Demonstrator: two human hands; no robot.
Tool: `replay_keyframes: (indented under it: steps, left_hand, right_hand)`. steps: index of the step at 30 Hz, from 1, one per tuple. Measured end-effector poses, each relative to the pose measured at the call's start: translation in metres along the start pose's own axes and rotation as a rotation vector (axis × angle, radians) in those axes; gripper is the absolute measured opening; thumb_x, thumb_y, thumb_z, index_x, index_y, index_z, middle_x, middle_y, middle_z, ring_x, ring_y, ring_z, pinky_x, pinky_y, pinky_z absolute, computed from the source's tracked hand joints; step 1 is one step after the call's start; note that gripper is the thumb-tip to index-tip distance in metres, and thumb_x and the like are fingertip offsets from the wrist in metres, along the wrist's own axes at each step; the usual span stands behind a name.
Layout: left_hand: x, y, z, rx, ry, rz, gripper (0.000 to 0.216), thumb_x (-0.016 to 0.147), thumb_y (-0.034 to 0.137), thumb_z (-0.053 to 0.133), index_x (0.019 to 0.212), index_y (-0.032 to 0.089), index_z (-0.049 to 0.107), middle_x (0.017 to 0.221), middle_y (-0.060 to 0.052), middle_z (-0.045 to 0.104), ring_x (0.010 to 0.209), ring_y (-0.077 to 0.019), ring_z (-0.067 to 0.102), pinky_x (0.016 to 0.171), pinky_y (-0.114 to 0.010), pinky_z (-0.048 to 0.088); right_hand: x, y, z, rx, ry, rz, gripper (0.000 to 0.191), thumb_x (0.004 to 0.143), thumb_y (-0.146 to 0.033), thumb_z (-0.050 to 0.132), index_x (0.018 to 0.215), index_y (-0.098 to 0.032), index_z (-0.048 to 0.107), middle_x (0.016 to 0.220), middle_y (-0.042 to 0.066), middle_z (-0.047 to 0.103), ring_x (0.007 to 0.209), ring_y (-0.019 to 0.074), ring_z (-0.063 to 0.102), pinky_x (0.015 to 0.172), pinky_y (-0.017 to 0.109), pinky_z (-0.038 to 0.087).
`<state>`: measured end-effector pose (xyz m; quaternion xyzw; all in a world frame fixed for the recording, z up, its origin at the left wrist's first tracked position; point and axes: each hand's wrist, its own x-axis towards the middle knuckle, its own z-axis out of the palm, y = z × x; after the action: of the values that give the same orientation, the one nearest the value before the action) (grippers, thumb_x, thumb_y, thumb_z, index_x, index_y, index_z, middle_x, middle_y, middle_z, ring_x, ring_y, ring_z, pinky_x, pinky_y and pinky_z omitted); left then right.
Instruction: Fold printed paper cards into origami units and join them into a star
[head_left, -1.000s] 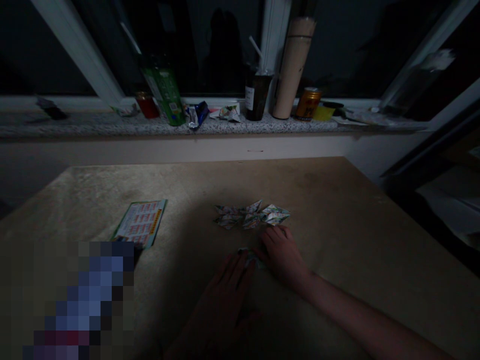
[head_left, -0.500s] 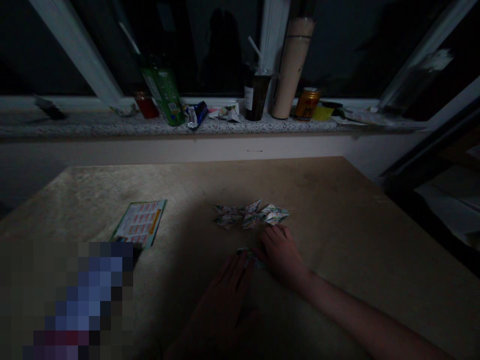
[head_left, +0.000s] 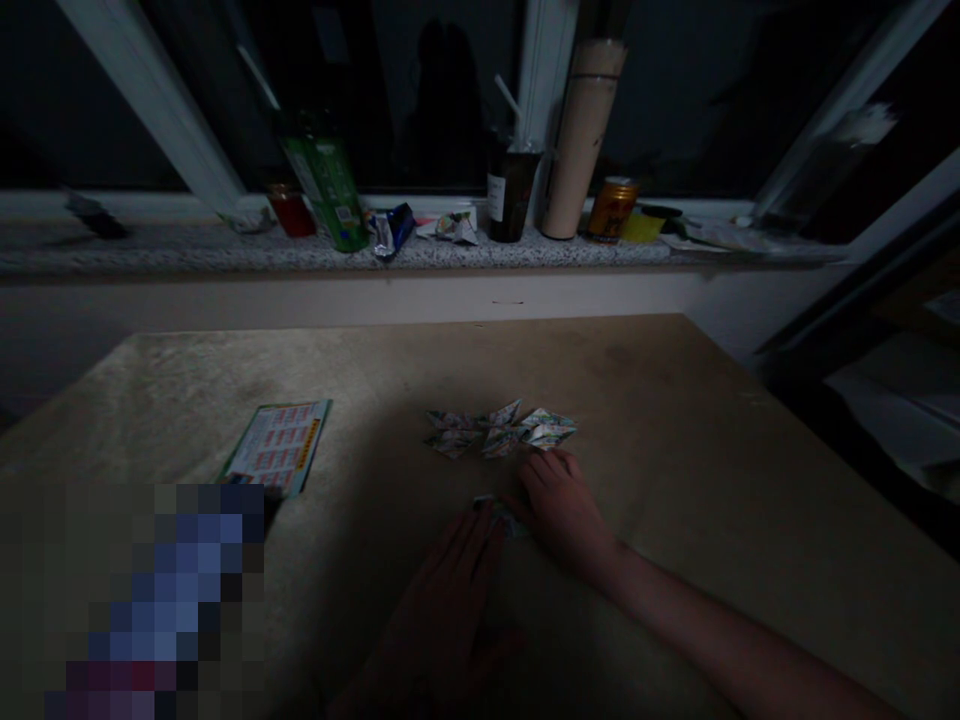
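My left hand (head_left: 450, 580) lies flat on the table, fingers stretched forward and thumb out to the side. Its fingertips rest on a small folded paper piece (head_left: 506, 518), which they partly cover. On the other side of that paper is my right hand (head_left: 562, 505), its thumb reaching to the paper's edge and apart from its slightly bent fingers, which rest on the table. Just beyond the right fingertips lies a group of pointed, folded printed-paper pieces (head_left: 504, 438), several of them side by side. Shadow blurs the detail of the paper between the hands.
A printed sheet or booklet (head_left: 277, 448) lies on the table (head_left: 660, 400) at left. A blurred-out patch hides the lower left corner. Along the stone windowsill (head_left: 247, 255) stand a green bottle (head_left: 334, 195), a dark cup (head_left: 512, 195), a tall thermos (head_left: 583, 140) and an orange can (head_left: 613, 210).
Both hands and the paper pieces stay almost where they were. My left thumb sits slightly farther out, and the view has shifted a little.
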<state>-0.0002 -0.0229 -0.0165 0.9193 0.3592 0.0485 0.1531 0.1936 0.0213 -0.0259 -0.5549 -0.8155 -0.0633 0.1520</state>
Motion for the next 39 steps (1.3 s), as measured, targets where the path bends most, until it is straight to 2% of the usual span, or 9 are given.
replay_keyframes:
  steps: [11, 16, 18, 21, 23, 25, 29, 36, 39]
  left_hand:
    - [0.001, -0.001, 0.001, 0.013, -0.024, -0.018, 0.086, 0.079, 0.053, 0.053, 0.143, 0.009, 0.017, 0.149, -0.014, 0.019, 0.136, -0.0289, 0.016, 0.109, -0.043, 0.024]
    - [0.003, 0.000, 0.002, 0.024, -0.002, -0.024, 0.090, 0.077, 0.053, 0.056, 0.144, 0.008, 0.016, 0.149, -0.015, 0.019, 0.136, -0.0306, 0.016, 0.108, -0.044, 0.025]
    - [0.002, -0.001, 0.003, 0.016, 0.001, -0.014, 0.091, 0.076, 0.056, 0.055, 0.143, 0.008, 0.016, 0.149, -0.015, 0.019, 0.135, -0.0318, 0.018, 0.107, -0.045, 0.026]
    - [0.001, -0.002, 0.006, 0.008, 0.015, 0.001, 0.088, 0.079, 0.056, 0.052, 0.143, 0.007, 0.017, 0.149, -0.016, 0.020, 0.135, -0.0308, 0.018, 0.107, -0.045, 0.026]
    - [0.000, -0.002, 0.007, -0.008, 0.034, 0.013, 0.086, 0.080, 0.056, 0.050, 0.143, 0.007, 0.016, 0.149, -0.016, 0.019, 0.136, -0.0302, 0.017, 0.108, -0.044, 0.025]
    - [-0.001, -0.001, 0.007, -0.023, 0.048, 0.020, 0.085, 0.081, 0.054, 0.050, 0.144, 0.009, 0.014, 0.149, -0.014, 0.019, 0.136, -0.0302, 0.016, 0.108, -0.044, 0.024]
    - [-0.001, -0.001, 0.006, -0.021, 0.035, 0.001, 0.086, 0.080, 0.053, 0.053, 0.144, 0.011, 0.013, 0.150, -0.013, 0.017, 0.136, -0.0304, 0.016, 0.109, -0.044, 0.023]
    - [-0.002, -0.005, 0.003, -0.041, 0.001, 0.040, 0.087, 0.078, 0.057, 0.054, 0.144, 0.014, 0.017, 0.151, -0.013, 0.011, 0.136, -0.0321, 0.012, 0.108, -0.047, 0.023]
    - [-0.002, -0.004, 0.003, -0.048, 0.011, 0.028, 0.088, 0.078, 0.055, 0.056, 0.144, 0.014, 0.015, 0.151, -0.013, 0.011, 0.136, -0.0331, 0.013, 0.107, -0.048, 0.023]
  right_hand:
    - [0.001, 0.000, 0.000, -0.020, -0.016, 0.001, 0.024, 0.089, -0.036, 0.049, 0.082, -0.015, 0.059, 0.082, 0.008, 0.061, 0.085, 0.0251, 0.054, 0.084, 0.042, 0.040]
    - [-0.001, 0.002, -0.001, 0.031, 0.015, -0.001, 0.015, 0.086, -0.029, 0.056, 0.082, -0.015, 0.061, 0.082, 0.008, 0.062, 0.084, 0.0239, 0.056, 0.085, 0.042, 0.042]
    - [-0.006, 0.003, -0.004, 0.087, 0.058, -0.053, 0.012, 0.086, -0.025, 0.056, 0.089, -0.015, 0.062, 0.087, 0.008, 0.065, 0.087, 0.0230, 0.057, 0.088, 0.042, 0.042]
    - [-0.022, 0.002, -0.013, 0.167, 0.092, -0.276, 0.025, 0.087, -0.027, 0.053, 0.109, -0.018, 0.059, 0.109, 0.007, 0.064, 0.105, 0.0227, 0.053, 0.097, 0.042, 0.038]
    - [-0.035, -0.001, -0.020, 0.168, 0.098, -0.319, 0.030, 0.087, -0.030, 0.052, 0.115, -0.019, 0.058, 0.114, 0.006, 0.063, 0.111, 0.0237, 0.050, 0.101, 0.045, 0.034]
    - [-0.046, -0.004, -0.025, 0.150, 0.019, -0.305, 0.040, 0.086, -0.038, 0.053, 0.121, -0.018, 0.054, 0.121, 0.008, 0.059, 0.117, 0.0258, 0.047, 0.103, 0.048, 0.032]
    - [-0.054, -0.007, -0.029, 0.125, -0.100, -0.262, 0.044, 0.085, -0.039, 0.054, 0.124, -0.018, 0.053, 0.129, 0.011, 0.053, 0.123, 0.0282, 0.042, 0.103, 0.053, 0.032]
    - [-0.053, -0.002, -0.029, 0.166, -0.103, -0.231, 0.042, 0.085, -0.037, 0.054, 0.125, -0.024, 0.052, 0.134, 0.012, 0.047, 0.127, 0.0285, 0.037, 0.102, 0.056, 0.030]
    - [-0.055, 0.000, -0.029, 0.152, -0.061, -0.209, 0.034, 0.086, -0.034, 0.053, 0.118, -0.024, 0.057, 0.135, 0.010, 0.046, 0.128, 0.0289, 0.035, 0.103, 0.057, 0.027]
